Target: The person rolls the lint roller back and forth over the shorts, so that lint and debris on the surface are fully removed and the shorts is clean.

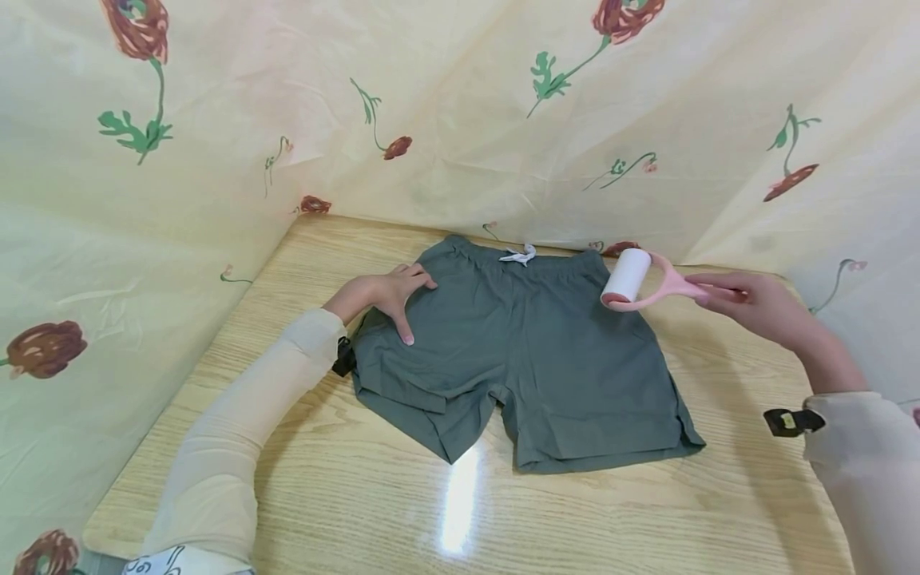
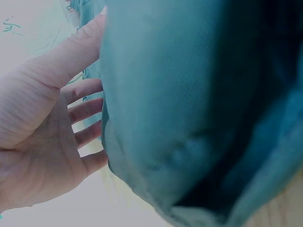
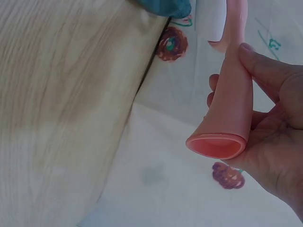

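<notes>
Grey-green drawstring shorts (image 1: 489, 327) lie spread on the wooden table, waistband at the back with a white drawstring (image 1: 521, 255). The leg on the left is partly folded and rumpled at its hem. On the left side of the shorts rests my left hand (image 1: 394, 294), thumb and fingers spread. In the left wrist view the cloth (image 2: 156, 94) hides its fingertips. My right hand (image 1: 762, 307) grips the pink handle of a lint roller (image 1: 664, 287) at the right. Its white roll (image 1: 627, 275) is at the upper right edge of the shorts; contact cannot be told.
The wooden table (image 1: 575, 527) extends in front of the shorts and to both sides. A cream curtain with red flowers (image 1: 446, 104) hangs behind and around the table. Dark straps with small devices (image 1: 791, 422) sit on both wrists.
</notes>
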{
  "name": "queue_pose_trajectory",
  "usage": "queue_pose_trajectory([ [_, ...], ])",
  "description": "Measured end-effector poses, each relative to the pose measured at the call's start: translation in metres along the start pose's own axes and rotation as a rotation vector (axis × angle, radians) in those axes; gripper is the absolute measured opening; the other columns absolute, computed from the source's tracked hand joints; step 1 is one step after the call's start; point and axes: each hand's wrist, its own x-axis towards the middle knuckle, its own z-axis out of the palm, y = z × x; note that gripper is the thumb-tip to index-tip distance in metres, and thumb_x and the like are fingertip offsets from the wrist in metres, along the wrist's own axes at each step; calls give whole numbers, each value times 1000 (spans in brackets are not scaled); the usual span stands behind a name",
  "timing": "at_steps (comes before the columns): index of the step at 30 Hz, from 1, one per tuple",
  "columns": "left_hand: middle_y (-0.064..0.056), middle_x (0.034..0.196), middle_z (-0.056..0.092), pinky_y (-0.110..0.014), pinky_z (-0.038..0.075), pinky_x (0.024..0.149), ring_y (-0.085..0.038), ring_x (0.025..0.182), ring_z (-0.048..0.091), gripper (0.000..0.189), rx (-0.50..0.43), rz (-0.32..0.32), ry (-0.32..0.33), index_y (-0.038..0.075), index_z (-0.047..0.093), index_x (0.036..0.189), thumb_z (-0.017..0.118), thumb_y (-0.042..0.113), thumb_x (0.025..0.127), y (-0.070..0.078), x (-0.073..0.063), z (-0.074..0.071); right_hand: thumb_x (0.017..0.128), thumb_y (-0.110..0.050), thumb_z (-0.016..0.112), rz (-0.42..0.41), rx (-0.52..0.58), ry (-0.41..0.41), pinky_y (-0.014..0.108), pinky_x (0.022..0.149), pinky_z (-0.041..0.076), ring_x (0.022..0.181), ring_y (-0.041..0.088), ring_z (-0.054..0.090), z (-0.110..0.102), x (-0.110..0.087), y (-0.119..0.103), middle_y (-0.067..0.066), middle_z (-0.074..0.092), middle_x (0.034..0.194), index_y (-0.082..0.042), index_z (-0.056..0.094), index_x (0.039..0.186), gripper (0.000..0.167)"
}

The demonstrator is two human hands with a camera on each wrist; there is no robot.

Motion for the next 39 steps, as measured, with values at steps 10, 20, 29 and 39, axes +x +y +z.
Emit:
queue_pose_trajectory([
  [10, -15, 154, 26, -53, 28, 122, -36, 146, 21, 110, -3, 1, 4, 9, 31, 157, 94, 40, 72, 4, -4, -1, 99, -19, 69, 95, 23, 32, 25, 54, 36, 60, 9, 44, 2, -2, 29, -31, 60, 85, -1, 63, 138, 43],
  [20, -15, 155, 25, -52, 27, 123, -36, 147, 20, 111, -4, -3, 2, 9, 31, 157, 94, 40, 71, 3, -3, -1, 102, -29, 65, 191, 53, 23, 33, 41, 33, 44, 13, 37, 7, -8, 52, -6, 39, 54, -1, 59, 141, 48],
  [29, -15, 155, 25, -53, 27, 122, -36, 146, 20, 111, -5, 0, 1, 9, 31, 157, 94, 40, 71, 2, -3, -1, 104, -35, 59, 221, 33, -32, 33, 45, 32, 49, 14, 35, 14, -12, 67, -3, 40, 60, 2, 52, 145, 56],
  [39, -15, 154, 25, -53, 27, 122, -36, 145, 21, 110, -6, 2, 5, 9, 31, 157, 94, 39, 72, 3, -3, -1, 104, -31, 60, 208, 33, -27, 32, 43, 32, 47, 12, 34, 21, -13, 71, -6, 37, 57, 5, 54, 140, 51],
])
